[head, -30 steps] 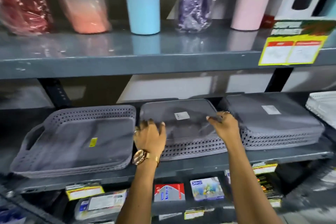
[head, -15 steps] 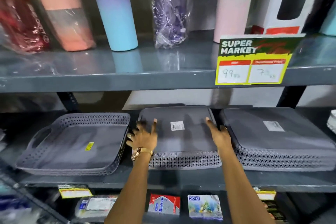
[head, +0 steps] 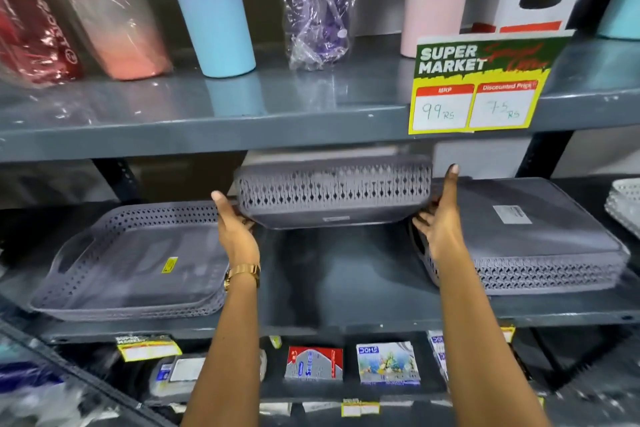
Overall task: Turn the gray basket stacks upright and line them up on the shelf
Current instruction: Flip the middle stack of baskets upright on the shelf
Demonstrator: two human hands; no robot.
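Observation:
Three gray perforated basket stacks are on the middle shelf. The left stack lies upright, open side up, with a yellow sticker inside. The right stack lies upside down, bottom up, with a white label. The middle stack is lifted off the shelf and tilted, its patterned side wall facing me. My left hand grips its left end and my right hand grips its right end.
The upper shelf sits close above the lifted stack, carrying tall tumblers and a "Super Market" price tag. A white basket pokes in at the far right. Boxed goods fill the lower shelf.
The middle stack lay upside down on the shelf under my hands. Now both hands have lifted it off the shelf and tipped it so its side wall faces me.

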